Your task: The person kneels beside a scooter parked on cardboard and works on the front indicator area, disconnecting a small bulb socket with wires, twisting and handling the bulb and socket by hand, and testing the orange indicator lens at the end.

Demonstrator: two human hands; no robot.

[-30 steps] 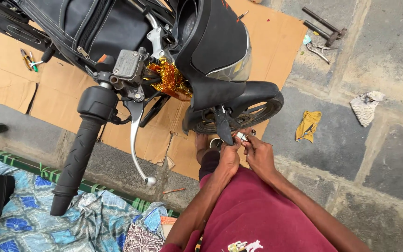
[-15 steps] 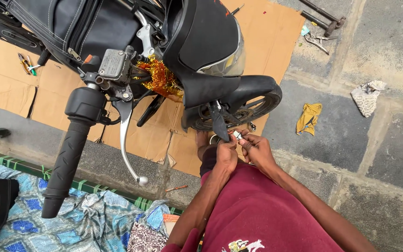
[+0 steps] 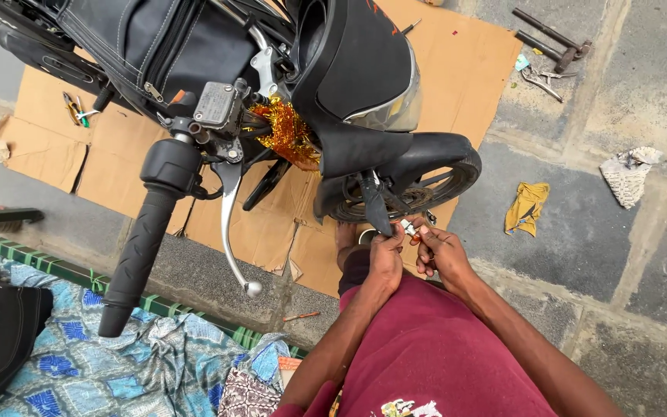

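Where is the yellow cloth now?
The yellow cloth lies on the stone floor, right of the front wheel and beyond the right hand.

Soft even daylight; sharp focus

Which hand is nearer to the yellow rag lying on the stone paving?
Right. The right hand is on the side towards the yellow rag, though well apart from it. The left hand sits further away, beside the front wheel.

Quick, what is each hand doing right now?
Left hand: closed, pinching a small metal part.
Right hand: fingers curled on the same part.
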